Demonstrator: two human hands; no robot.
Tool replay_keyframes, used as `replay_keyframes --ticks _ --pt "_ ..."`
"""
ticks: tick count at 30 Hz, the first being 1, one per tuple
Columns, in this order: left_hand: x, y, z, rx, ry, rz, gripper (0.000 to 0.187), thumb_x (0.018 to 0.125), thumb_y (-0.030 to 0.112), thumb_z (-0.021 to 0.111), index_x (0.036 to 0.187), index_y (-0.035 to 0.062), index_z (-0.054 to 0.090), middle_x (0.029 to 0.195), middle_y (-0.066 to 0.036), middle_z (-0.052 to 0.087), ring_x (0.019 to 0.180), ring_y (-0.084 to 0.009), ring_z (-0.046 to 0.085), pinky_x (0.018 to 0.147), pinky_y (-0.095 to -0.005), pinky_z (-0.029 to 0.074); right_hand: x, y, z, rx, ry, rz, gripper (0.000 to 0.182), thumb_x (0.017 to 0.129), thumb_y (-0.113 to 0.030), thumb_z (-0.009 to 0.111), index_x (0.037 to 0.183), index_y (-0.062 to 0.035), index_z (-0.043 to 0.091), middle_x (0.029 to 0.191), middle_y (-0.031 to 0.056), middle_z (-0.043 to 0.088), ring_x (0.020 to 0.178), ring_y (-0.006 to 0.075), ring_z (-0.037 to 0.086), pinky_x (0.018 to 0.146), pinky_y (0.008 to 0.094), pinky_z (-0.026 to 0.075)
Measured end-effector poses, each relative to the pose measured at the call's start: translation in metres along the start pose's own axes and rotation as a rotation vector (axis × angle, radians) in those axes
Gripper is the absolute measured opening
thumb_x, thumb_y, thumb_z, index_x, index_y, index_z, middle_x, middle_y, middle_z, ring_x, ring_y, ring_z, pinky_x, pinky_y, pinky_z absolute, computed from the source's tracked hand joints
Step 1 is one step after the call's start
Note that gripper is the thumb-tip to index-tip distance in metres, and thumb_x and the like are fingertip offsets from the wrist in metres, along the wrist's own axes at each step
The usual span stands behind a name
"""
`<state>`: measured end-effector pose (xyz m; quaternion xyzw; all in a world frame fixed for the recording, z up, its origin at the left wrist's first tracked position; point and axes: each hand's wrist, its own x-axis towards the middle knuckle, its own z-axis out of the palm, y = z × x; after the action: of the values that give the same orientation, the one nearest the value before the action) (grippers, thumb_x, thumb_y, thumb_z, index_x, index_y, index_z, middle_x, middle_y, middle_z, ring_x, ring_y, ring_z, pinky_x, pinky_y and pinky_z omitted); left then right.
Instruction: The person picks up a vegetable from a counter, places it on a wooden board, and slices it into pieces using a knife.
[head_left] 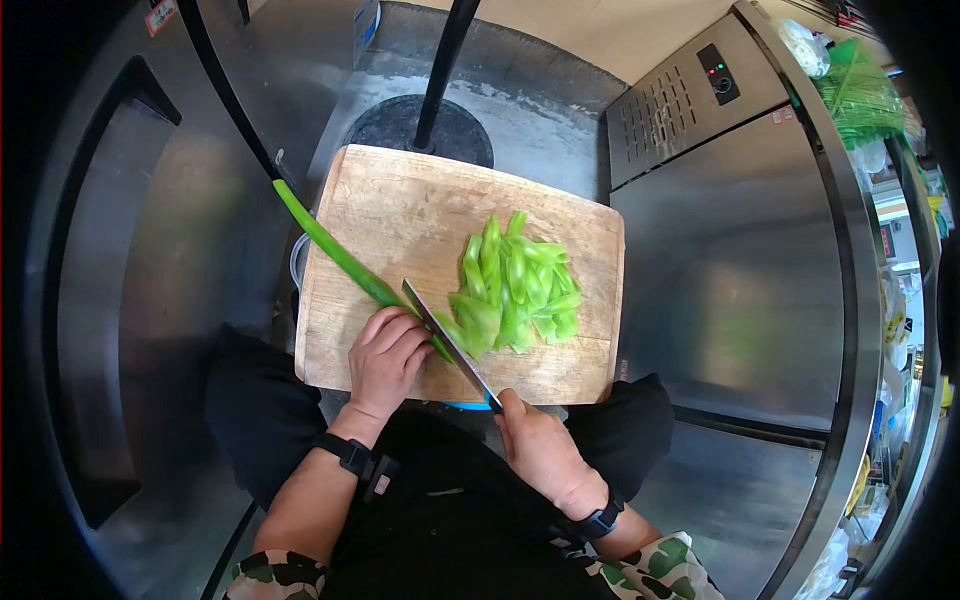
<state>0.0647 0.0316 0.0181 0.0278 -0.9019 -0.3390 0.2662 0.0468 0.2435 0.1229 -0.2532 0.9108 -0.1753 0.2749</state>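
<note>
A wooden cutting board (400, 210) lies in front of me. A long green vegetable stalk (330, 245) runs diagonally from the board's left edge toward its near middle. My left hand (385, 355) presses down on the stalk's near end with curled fingers. My right hand (540, 445) grips the handle of a knife (450, 345), whose blade rests against the left hand's knuckles at the stalk's cut end. A pile of slanted green slices (515, 285) lies just right of the blade.
Stainless steel cabinet doors (730, 260) stand to the right and left (170, 270) of the board. A black pole (440, 70) rises from a round black base behind the board. Shelves with green produce (860, 95) and packets fill the far right.
</note>
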Motion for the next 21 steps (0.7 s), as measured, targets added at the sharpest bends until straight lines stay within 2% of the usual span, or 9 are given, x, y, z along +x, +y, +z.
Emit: replay_keyframes --ticks 4,7,12,19,21 --pt "0.000 0.000 0.000 -0.001 -0.002 -0.006 0.019 0.068 0.008 0.076 0.085 0.0082 0.068 0.095 -0.003 0.066 0.101 -0.0254 0.061 0.084 -0.0364 0.053 0.006 0.002 -0.001 -0.067 -0.048 -0.027 0.021 0.090 -0.003 0.051 0.110 -0.0012 0.044 0.089 0.0272 0.065 0.073 0.0458 0.065 0.063 0.0530 0.054" --pt "0.000 -0.001 0.001 -0.002 -0.011 -0.011 0.019 0.068 0.008 0.076 0.085 0.0081 0.068 0.095 -0.003 0.066 0.101 -0.0256 0.061 0.084 -0.0363 0.053 0.018 0.003 0.008 -0.020 -0.009 -0.045 0.019 0.095 -0.011 0.054 0.106 -0.0031 0.041 0.084 0.0260 0.064 0.075 0.0470 0.063 0.064 0.0555 0.049" --pt "0.000 -0.001 0.000 -0.024 -0.006 -0.016 0.018 0.069 0.009 0.076 0.085 0.0077 0.068 0.096 -0.004 0.066 0.102 -0.0265 0.061 0.085 -0.0363 0.053 0.040 0.013 0.025 0.043 0.040 -0.038 0.019 0.096 -0.011 0.054 0.106 -0.0022 0.041 0.083 0.0273 0.064 0.075 0.0480 0.063 0.064 0.0552 0.049" --pt "-0.002 -0.002 0.001 -0.061 0.014 -0.039 0.018 0.070 0.008 0.076 0.086 0.0068 0.068 0.096 -0.005 0.066 0.101 -0.0278 0.062 0.085 -0.0378 0.053 0.018 0.005 0.006 0.121 0.107 -0.007 0.017 0.097 -0.012 0.055 0.103 -0.0018 0.043 0.082 0.0267 0.063 0.075 0.0471 0.063 0.062 0.0532 0.048" --pt "-0.003 -0.003 0.003 -0.041 0.031 -0.032 0.018 0.070 0.007 0.075 0.086 0.0065 0.068 0.096 -0.005 0.066 0.100 -0.0280 0.062 0.084 -0.0381 0.053 0.011 0.001 0.000 0.090 0.061 -0.013 0.017 0.097 -0.012 0.055 0.103 -0.0019 0.043 0.082 0.0261 0.063 0.075 0.0469 0.063 0.062 0.0535 0.049"
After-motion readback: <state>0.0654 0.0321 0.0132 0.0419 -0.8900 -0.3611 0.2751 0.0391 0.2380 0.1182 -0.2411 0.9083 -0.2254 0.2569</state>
